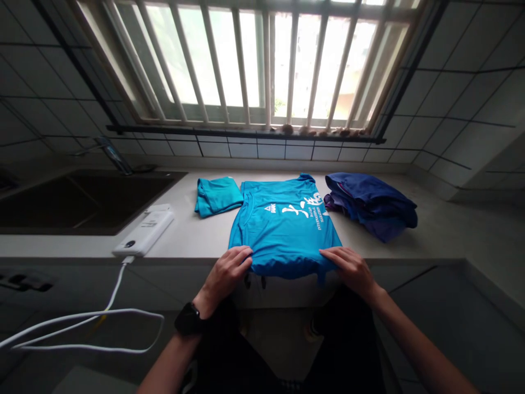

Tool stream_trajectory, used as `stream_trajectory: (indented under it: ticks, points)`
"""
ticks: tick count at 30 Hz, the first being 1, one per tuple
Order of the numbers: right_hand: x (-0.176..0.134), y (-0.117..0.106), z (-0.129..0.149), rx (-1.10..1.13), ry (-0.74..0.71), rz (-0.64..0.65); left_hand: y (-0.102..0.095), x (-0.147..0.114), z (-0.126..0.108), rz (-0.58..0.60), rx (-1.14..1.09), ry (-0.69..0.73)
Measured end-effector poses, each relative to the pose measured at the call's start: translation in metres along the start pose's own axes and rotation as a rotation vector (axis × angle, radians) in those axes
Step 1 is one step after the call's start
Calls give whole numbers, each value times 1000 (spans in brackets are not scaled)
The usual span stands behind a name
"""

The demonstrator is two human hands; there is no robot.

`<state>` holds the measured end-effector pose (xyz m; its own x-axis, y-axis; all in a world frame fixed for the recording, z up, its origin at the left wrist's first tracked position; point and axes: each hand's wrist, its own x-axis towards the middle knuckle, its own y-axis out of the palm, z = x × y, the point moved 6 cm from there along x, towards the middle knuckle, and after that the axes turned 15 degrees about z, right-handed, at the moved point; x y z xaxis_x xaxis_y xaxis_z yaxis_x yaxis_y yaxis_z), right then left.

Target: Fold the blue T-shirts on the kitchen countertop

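A bright blue T-shirt (279,230) with white printed lettering lies partly folded on the counter, its near edge hanging over the front. My left hand (229,271) pinches its near left corner, thumb and fingers closed on the cloth. At the near right corner, my right hand (350,268) grips the shirt the same way. To the left sits a folded teal garment (217,196), close against the shirt. A loose pile of dark blue and purple clothes (373,202) is on the right, apart from both hands.
A white power bank (145,230) with a white cable (117,287) rests near the counter's front edge, left of my hand. Beyond it is a dark sink (82,202) with a faucet (114,156). A barred window (262,65) rises behind the counter (184,241).
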<state>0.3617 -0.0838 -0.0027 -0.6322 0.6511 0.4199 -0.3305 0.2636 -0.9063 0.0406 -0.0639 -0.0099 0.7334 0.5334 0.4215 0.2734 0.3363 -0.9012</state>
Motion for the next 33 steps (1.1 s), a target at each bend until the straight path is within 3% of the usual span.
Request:
stream_trajectory:
  ticks: [3, 7, 10, 12, 14, 16, 19, 23, 26, 29, 33]
  points:
    - [0, -22, -2, 134, 169, 54, -19, -4, -5, 25, -228, -37]
    - [18, -55, -17, 263, 336, 139, -53, 4, 19, -19, -419, -339]
    - [61, -72, -45, 280, 407, 158, -72, 44, 57, -28, -424, -575]
    - [91, -76, -71, 201, 561, 107, -75, 81, 84, -43, -407, -661]
    - [112, -71, -92, 65, 749, 92, -66, 113, 104, -42, -359, -709]
    - [126, -55, -96, -20, 800, 119, -49, 133, 112, -34, -247, -722]
    - [130, -21, -81, -2, 693, 218, -10, 142, 101, 132, -186, -567]
    - [123, 19, -57, 31, 557, 390, 36, 129, 75, 408, -267, -324]
    - [133, 36, -54, 23, 507, 481, 47, 122, 69, 447, -266, -307]
    - [164, 48, -59, 44, 459, 532, 48, 120, 71, 432, -259, -354]
    - [207, 53, -75, 60, 496, 447, 49, 119, 73, 416, -272, -377]
